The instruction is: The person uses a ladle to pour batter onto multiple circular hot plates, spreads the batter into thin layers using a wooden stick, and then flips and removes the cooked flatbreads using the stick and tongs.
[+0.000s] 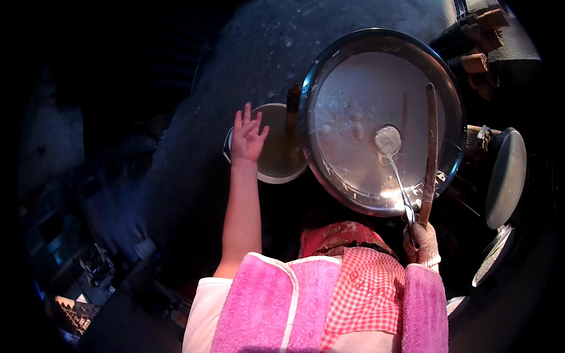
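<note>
My right hand (421,244), in a light knitted glove, is closed around a long-handled metal ladle (402,188) and a wooden stick (431,141) together. The ladle's bowl holds a lump of white, pasty stuff (388,141) over a wide metal pot (306,117). Pale, whitish liquid (353,88) fills the pot; whether the bowl touches it I cannot tell. The stick slants across the pot's right side. My bare left hand (249,138) is stretched out, fingers apart and nothing in them, above the left rim of a white bucket (276,178) with murky liquid inside.
Bundled wood or brick-like pieces (477,62) lie beyond the pot at the upper right. Round metal lids (507,179) stand on edge to the right. A red container (341,232) sits between me and the pot. Dark concrete floor (253,59) stretches at the upper left.
</note>
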`<state>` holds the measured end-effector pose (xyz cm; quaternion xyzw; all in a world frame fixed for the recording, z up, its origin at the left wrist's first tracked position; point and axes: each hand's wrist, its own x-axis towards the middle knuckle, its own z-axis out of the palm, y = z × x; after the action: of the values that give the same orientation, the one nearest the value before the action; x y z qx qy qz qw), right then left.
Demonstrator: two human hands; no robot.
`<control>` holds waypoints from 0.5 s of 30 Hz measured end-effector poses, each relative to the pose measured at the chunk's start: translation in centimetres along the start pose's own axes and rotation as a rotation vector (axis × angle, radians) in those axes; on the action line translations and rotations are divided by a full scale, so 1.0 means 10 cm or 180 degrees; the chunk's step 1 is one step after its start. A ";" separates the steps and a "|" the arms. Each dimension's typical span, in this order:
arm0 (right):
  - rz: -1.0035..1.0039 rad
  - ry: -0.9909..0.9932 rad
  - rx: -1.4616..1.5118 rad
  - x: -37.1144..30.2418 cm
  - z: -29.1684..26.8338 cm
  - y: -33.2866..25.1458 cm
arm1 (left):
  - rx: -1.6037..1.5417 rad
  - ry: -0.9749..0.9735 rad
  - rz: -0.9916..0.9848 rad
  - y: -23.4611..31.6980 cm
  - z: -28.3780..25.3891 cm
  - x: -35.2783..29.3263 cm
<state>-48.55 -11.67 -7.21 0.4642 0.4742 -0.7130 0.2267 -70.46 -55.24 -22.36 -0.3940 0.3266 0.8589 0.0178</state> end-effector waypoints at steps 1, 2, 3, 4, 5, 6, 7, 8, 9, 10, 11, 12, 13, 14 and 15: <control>-0.0025 -0.0001 0.0029 0.01 0.00 0.02 | -0.0024 -0.0162 -0.0062 -0.02 0.01 0.00; -0.0010 0.0022 0.0014 0.01 0.00 0.02 | -0.0049 -0.0323 -0.0125 -0.03 0.01 0.00; 0.0004 0.0045 0.0000 0.01 0.01 0.02 | -0.0153 -0.0524 -0.0158 -0.05 -0.04 0.02; 0.0038 0.0056 -0.0020 0.02 0.01 0.01 | -0.0254 -0.0704 -0.0181 -0.06 -0.12 0.03; 0.0027 0.0038 0.0005 0.04 -0.02 0.02 | -0.0355 -0.0884 -0.0206 -0.08 -0.19 0.05; 0.0015 0.0022 0.0030 0.07 -0.06 0.06 | -0.0400 -0.0911 -0.0244 -0.10 -0.25 0.08; 0.0008 0.0006 0.0049 0.08 -0.09 0.07 | -0.0448 -0.0931 -0.0282 -0.12 -0.29 0.07; 0.0018 0.0004 0.0063 0.08 -0.08 0.06 | -0.0498 -0.0951 -0.0321 -0.13 -0.32 0.08; 0.0028 0.0004 0.0077 0.07 -0.07 0.04 | -0.0496 -0.0974 -0.0325 -0.15 -0.35 0.10; 0.0032 0.0008 0.0094 0.08 -0.07 0.04 | -0.0494 -0.1006 -0.0332 -0.17 -0.35 0.12; 0.0021 0.0037 0.0105 0.10 -0.07 0.05 | -0.0492 -0.1037 -0.0341 -0.19 -0.36 0.15; 0.0011 0.0067 0.0115 0.12 -0.07 0.07 | -0.0564 -0.0977 -0.0371 -0.21 -0.36 0.19; 0.0005 0.0098 0.0118 0.12 -0.07 0.07 | -0.0643 -0.0910 -0.0401 -0.20 -0.31 0.19; 0.0028 0.0088 0.0098 0.11 -0.06 0.06 | -0.0720 -0.0844 -0.0432 -0.20 -0.28 0.20; 0.0051 0.0080 0.0080 0.10 -0.05 0.04 | -0.0342 -0.0549 -0.0238 -0.23 -0.27 0.24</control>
<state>-48.48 -11.27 -8.37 0.4797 0.4642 -0.7111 0.2206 -69.65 -55.58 -26.59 -0.3309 0.2623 0.9047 0.0567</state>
